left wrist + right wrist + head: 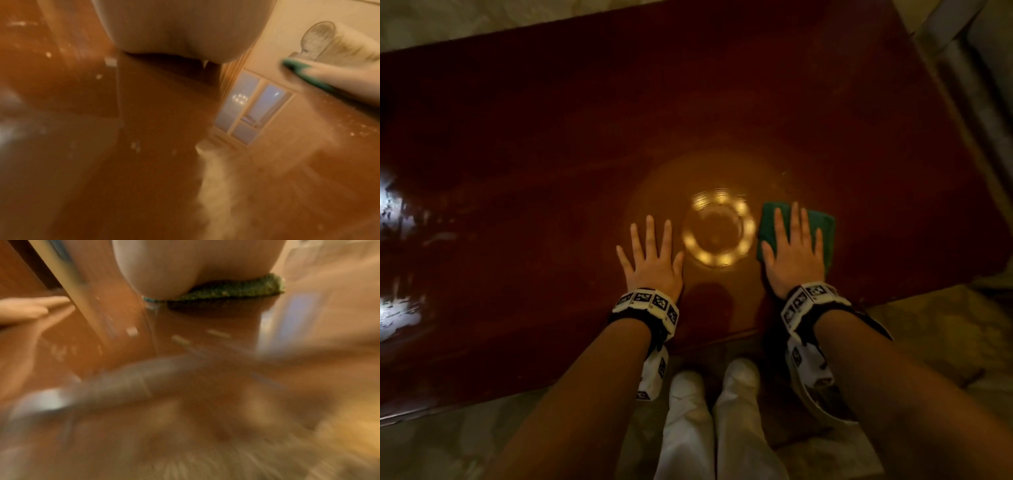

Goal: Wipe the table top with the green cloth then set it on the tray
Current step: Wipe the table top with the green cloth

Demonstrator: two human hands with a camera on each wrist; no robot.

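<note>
A folded green cloth (818, 222) lies on the glossy dark red-brown table top (619, 137) near its front right corner. My right hand (796, 250) presses flat on the cloth with straight, spread fingers. The cloth's edge (236, 288) shows under the heel of that hand in the blurred right wrist view, and the cloth (298, 69) appears at the right in the left wrist view. My left hand (650, 257) rests flat on the bare table to the left, fingers spread, holding nothing. No tray is in view.
A ring of ceiling lights reflects on the table (719, 233) between my hands. The table's front edge (722, 337) runs just below my wrists, with my white-clad legs (705, 411) beyond it. Pale floor surrounds the table. Bright window glare sits at the far left (393, 212).
</note>
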